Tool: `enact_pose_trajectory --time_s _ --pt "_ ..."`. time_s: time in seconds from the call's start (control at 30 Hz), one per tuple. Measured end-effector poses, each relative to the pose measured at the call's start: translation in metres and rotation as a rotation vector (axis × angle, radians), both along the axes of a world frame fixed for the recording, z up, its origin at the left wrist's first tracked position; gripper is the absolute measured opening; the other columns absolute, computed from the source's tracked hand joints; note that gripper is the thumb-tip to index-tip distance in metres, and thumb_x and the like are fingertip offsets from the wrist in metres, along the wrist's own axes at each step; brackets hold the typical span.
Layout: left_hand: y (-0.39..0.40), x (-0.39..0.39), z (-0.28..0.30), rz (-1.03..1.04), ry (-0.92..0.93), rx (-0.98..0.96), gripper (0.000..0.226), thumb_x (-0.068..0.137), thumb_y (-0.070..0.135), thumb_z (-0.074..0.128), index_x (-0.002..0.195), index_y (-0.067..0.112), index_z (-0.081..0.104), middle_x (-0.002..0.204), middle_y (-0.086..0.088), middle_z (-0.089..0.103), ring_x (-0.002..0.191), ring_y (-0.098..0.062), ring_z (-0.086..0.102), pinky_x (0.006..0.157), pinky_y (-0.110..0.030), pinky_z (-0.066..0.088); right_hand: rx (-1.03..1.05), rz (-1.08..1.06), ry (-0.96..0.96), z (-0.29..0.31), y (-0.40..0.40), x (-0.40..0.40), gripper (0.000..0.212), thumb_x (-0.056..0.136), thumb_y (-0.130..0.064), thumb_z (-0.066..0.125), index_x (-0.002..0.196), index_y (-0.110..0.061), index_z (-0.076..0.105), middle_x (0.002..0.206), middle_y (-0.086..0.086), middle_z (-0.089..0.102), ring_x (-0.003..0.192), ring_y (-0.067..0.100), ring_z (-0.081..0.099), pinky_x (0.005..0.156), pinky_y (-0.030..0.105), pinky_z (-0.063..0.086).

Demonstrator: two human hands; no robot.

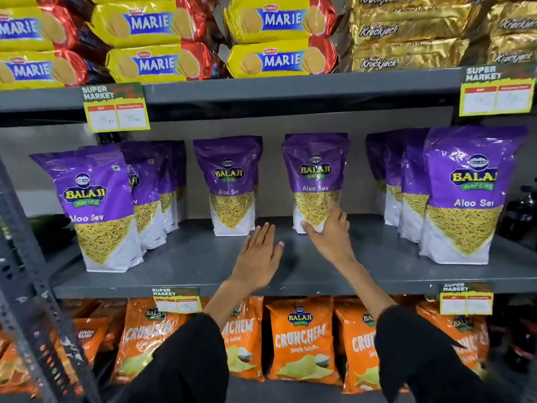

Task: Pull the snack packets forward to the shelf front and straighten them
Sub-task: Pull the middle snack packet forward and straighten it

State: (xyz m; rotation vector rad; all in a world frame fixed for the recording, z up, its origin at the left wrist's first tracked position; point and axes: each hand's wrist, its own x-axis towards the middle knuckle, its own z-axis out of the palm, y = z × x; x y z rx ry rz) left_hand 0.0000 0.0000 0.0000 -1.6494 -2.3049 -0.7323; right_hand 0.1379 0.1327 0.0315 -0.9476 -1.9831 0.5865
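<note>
Purple Aloo Sev packets stand upright on the grey middle shelf (pixel 203 266). One packet at the left (pixel 96 205) and one at the right (pixel 465 196) stand at the shelf front, each with more behind. Two packets stand far back: a centre-left packet (pixel 231 184) and a centre-right packet (pixel 316 178). My right hand (pixel 328 231) touches the lower front of the centre-right packet, thumb at its bottom left corner, fingers spread on it. My left hand (pixel 258 257) hovers flat and open over the shelf, just short of the centre-left packet, holding nothing.
Yellow Marie biscuit packs (pixel 270 39) and gold Krackjack packs (pixel 406 33) fill the shelf above. Orange Crunchem bags (pixel 302 341) hang on the shelf below. Price tags (pixel 116 109) clip to the shelf edges. A perforated steel upright (pixel 26 257) runs down the left.
</note>
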Motion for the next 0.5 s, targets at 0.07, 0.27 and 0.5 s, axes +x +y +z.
enact_pose_trajectory --time_s 0.07,0.27,0.5 --pt "0.008 -0.009 -0.001 0.011 -0.051 -0.096 0.065 0.106 0.046 0.022 0.16 0.011 0.014 0.169 -0.008 0.012 0.157 -0.023 0.006 0.127 -0.042 0.008 -0.087 -0.048 0.018 0.004 0.011 -0.014 0.101 0.082 -0.044 0.076 0.152 0.001 0.018 0.148 0.024 0.033 0.138 0.043 0.031 0.109 0.052 0.036" --pt "0.032 -0.03 -0.008 0.011 -0.078 -0.295 0.067 0.106 0.047 0.02 0.161 0.01 0.01 0.17 -0.007 0.008 0.157 -0.022 0.004 0.127 -0.044 0.005 -0.182 -0.21 0.017 0.008 0.044 -0.053 0.128 0.069 -0.045 0.087 0.154 0.003 0.004 0.156 0.027 0.019 0.144 0.046 0.024 0.108 0.061 0.035" --pt "0.042 -0.04 -0.016 0.007 -0.069 -0.376 0.068 0.104 0.048 0.02 0.16 0.01 0.012 0.17 -0.008 0.009 0.157 -0.023 0.007 0.125 -0.045 0.004 -0.223 -0.233 0.005 -0.001 0.062 -0.074 0.142 0.064 -0.037 0.092 0.157 -0.002 -0.009 0.161 0.029 0.008 0.149 0.046 0.016 0.111 0.065 0.031"
